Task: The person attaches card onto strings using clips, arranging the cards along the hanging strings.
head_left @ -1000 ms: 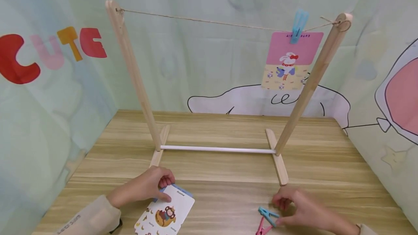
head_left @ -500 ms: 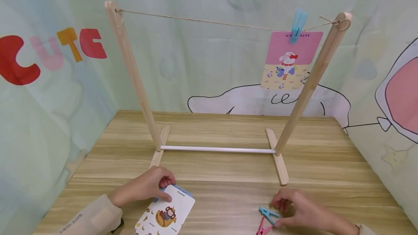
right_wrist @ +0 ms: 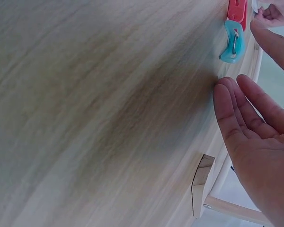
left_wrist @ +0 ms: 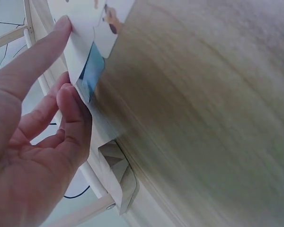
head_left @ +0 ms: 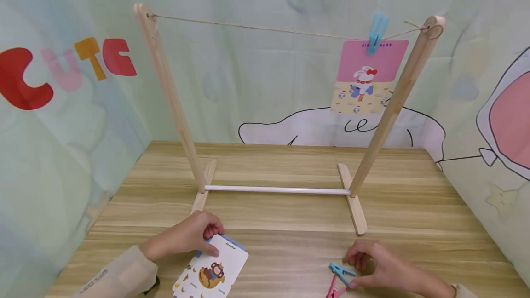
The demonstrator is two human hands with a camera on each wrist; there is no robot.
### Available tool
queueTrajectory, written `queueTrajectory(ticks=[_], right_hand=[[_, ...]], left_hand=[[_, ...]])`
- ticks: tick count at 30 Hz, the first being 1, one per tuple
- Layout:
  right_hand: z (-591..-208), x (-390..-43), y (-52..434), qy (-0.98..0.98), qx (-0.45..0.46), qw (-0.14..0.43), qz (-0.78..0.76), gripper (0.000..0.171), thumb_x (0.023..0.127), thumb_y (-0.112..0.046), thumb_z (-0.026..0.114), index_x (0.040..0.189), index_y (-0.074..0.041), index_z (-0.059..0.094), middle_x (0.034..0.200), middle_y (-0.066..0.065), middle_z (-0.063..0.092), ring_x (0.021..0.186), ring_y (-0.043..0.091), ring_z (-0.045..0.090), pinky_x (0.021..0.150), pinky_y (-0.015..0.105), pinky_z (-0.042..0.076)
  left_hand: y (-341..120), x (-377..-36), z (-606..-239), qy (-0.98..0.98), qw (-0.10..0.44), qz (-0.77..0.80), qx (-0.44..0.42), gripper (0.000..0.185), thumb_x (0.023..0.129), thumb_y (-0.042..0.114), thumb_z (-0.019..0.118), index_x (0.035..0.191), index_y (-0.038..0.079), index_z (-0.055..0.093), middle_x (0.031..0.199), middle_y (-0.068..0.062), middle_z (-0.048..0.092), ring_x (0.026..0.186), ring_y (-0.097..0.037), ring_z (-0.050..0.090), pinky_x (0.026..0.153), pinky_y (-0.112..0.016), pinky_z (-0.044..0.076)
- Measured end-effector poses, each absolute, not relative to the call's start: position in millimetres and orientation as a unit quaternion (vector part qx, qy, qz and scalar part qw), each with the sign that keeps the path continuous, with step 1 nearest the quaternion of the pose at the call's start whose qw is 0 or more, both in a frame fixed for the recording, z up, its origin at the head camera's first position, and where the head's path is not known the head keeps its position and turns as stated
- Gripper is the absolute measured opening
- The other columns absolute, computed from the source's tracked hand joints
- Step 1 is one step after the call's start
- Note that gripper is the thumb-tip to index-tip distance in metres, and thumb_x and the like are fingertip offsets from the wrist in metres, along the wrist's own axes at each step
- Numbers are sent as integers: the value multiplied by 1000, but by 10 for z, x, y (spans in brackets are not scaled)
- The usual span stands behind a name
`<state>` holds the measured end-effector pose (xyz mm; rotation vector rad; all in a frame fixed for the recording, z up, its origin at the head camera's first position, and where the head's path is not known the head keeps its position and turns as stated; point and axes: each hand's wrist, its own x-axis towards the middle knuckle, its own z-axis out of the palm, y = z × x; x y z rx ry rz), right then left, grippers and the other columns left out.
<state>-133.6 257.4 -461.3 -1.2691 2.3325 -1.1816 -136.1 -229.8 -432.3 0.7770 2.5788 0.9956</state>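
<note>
Item: card-hanging rack, work in progress.

- Wooden rack (head_left: 169,100): two leaning posts on flat feet, white crossbar low down, standing mid-worktop toward the far edge. String (head_left: 256,26) stretched between the post tops.
- Hung card (head_left: 364,77): pink and yellow, fixed to the string by a blue peg (head_left: 377,31), close to the right post. One card up; the rest of the string is bare.
- Card stack (head_left: 213,272): at the near edge, left of centre. Top card shows a cartoon monkey; a blue card edge shows beneath.
- Left hand (head_left: 188,238): thumb and fingers pinch the far corner of the stack, lifting it slightly off the worktop (head_left: 290,215).
- Loose pegs: teal peg (head_left: 341,274) and pink peg (head_left: 333,289), touching, at the near edge right of centre.
- Right hand (head_left: 383,266): fingers apart, thumb tip at the teal peg; no firm grasp visible.

Judgement: early stage. One card hung; the next card and peg are being picked up, neither off the worktop yet.
</note>
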Motion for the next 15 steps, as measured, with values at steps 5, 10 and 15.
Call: queueTrajectory(ticks=[5, 10, 15], right_hand=[[-4596, -1336, 2577, 795, -434, 120, -406, 36, 79, -20, 87, 106, -8, 66, 91, -5, 63, 78, 5, 60, 61, 24, 54], [-4585, -1331, 2572, 795, -434, 118, -407, 36, 79, -21, 87, 106, -8, 66, 91, -5, 63, 78, 4, 60, 62, 24, 54], [-4584, -1327, 2561, 794, -438, 112, -407, 35, 79, -20, 87, 106, -8, 66, 92, -5, 64, 79, 5, 60, 63, 24, 54]], left_hand=[[-2283, -1351, -4318, 891, 131, 340, 271, 36, 69, 15, 93, 93, 2, 69, 78, 5, 59, 71, -4, 51, 63, -22, 50], [-2274, -1347, -4309, 891, 132, 340, 268, 35, 70, 15, 92, 93, 3, 69, 78, 5, 58, 71, -4, 50, 62, -21, 49], [-2275, -1340, -4293, 891, 139, 342, 264, 32, 72, 16, 91, 92, 4, 69, 77, 5, 57, 70, -4, 49, 61, -20, 47]])
